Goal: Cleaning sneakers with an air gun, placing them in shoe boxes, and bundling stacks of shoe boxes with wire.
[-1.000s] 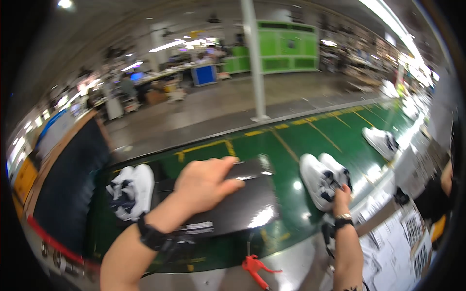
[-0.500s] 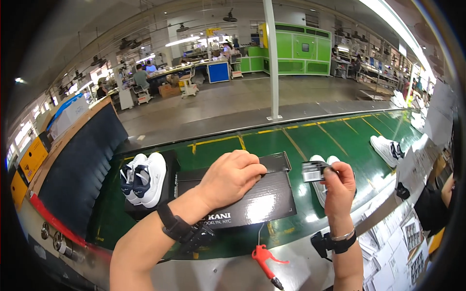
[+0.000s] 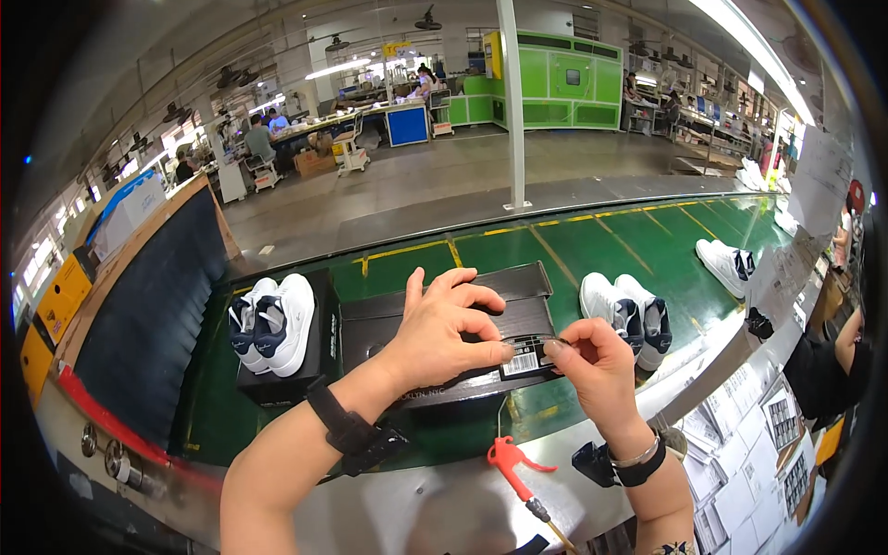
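A black-and-white barcode label (image 3: 524, 361) is stretched between my two hands, above the front edge of a black shoebox (image 3: 518, 286). At its left end, the thumb and index finger of my left hand (image 3: 442, 330) pinch it while the other fingers fan out over the lid. My right hand (image 3: 599, 368) grips the right end between thumb and fingers. Whether the label touches the box cannot be told. Just right of the box stands a pair of white sneakers (image 3: 606, 301) with dark heels. A similar pair of sneakers (image 3: 294, 319) rests on another black box (image 3: 324, 342) at the left.
Everything stands on a green conveyor belt (image 3: 481, 254) with yellow lines. A red air blow gun (image 3: 509, 467) hangs at the near metal edge. Farther right lies another white sneaker (image 3: 720, 263). Paper sheets (image 3: 740, 462) cover the right side; a dark curtain (image 3: 148, 287) borders the left.
My right hand has brought the label left and down to the box front. My left hand has lifted off the lid, spread its fingers and taken the label's other end.
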Tool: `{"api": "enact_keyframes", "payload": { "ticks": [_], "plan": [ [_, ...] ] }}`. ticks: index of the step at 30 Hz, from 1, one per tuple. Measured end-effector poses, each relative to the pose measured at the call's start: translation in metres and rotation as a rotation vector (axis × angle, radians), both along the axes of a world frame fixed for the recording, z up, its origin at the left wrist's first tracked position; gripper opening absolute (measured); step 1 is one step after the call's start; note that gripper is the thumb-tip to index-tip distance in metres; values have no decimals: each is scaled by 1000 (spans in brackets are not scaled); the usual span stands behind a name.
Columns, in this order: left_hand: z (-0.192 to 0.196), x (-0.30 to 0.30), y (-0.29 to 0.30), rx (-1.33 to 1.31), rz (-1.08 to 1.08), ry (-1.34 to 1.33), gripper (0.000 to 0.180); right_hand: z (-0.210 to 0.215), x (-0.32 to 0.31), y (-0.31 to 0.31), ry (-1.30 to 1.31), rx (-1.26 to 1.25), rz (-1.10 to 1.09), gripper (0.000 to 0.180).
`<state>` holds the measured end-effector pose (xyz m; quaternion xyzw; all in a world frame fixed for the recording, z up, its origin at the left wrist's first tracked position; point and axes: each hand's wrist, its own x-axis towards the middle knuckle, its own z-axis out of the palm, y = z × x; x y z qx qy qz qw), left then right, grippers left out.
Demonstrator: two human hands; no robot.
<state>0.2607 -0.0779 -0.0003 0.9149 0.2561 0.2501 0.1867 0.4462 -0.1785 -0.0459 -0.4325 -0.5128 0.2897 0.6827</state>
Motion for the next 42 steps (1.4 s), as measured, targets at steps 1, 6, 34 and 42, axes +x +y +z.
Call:
{"api": "enact_keyframes", "payload": {
  "ticks": [1,6,34,42],
  "plan": [
    [0,-1,-2,-1,-19,-12,18,5,-1,-1,-123,-29,-69,13],
    [-3,-4,-6,46,-48,-8,16,15,4,5,-434,-175,-171,20],
    [-4,-16,12,63,-31,51,19,3,-5,26,-363,-211,-74,21],
    [-6,-23,9,174,9,1,16,-4,-16,24,-462,-142,-190,36]
  ]
}}
